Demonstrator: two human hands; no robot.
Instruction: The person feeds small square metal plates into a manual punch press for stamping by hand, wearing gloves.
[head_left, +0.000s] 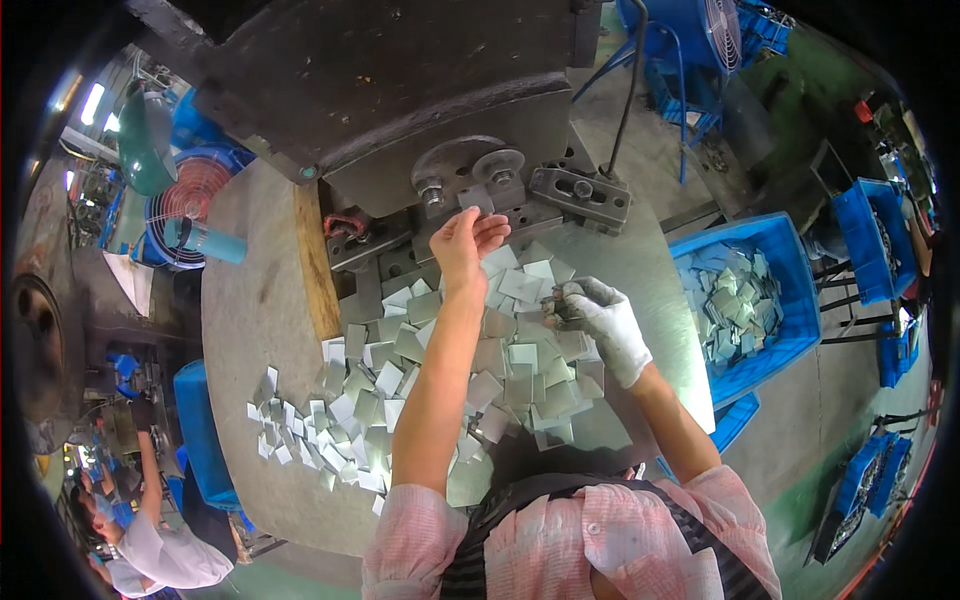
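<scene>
My bare left hand reaches up to the press tooling in the middle. Its thumb and fingertips pinch the near edge of a small flat metal plate, which lies at the die beneath the two round bolts. My right hand, in a white glove with blackened fingertips, is lower and to the right, over the edge of the heap. Its fingers are curled together; whatever they hold, if anything, is hidden. Around and below both hands spreads a heap of loose rectangular metal plates on the worktable.
The dark press body overhangs the table. A clamp block is bolted right of the die, and a wooden strip lies at left. A blue bin of metal plates stands right. Fans and another person are at left.
</scene>
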